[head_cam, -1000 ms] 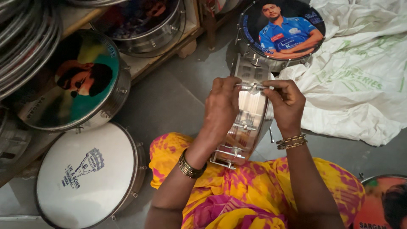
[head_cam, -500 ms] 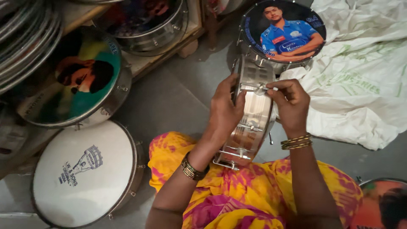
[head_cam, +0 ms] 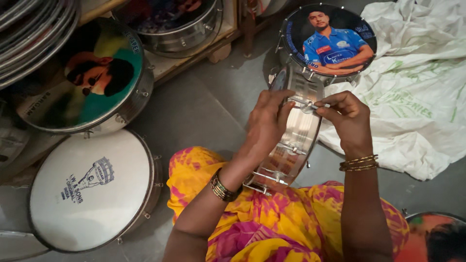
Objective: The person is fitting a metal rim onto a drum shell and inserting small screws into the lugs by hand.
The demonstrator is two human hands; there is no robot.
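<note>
A shiny metal drum shell [head_cam: 291,140] stands on edge in the person's lap, its polished band facing up, its long line running from the near knees away toward the far printed drum [head_cam: 330,41]. Both hands meet at its far upper rim: the left hand [head_cam: 267,126] wraps the left side of the band with fingers curled over the edge, while the right hand [head_cam: 344,114] pinches a small tension rod [head_cam: 303,103] that lies crosswise on the rim, thumb and forefinger pressed together on it. The rod sits between the two hands, slightly nearer the right, so that hand has the closer grip on it. The shell is smooth, mirror-bright steel with thin lugs and rods along its side. Bangles ring both wrists above a bright yellow and pink garment [head_cam: 272,233]. On the grey floor [head_cam: 204,106] to the left rest a white-skinned drum [head_cam: 90,189] and a drum with a coloured portrait skin [head_cam: 82,77]; crumpled white sacking [head_cam: 412,97] lies on the right.
</note>
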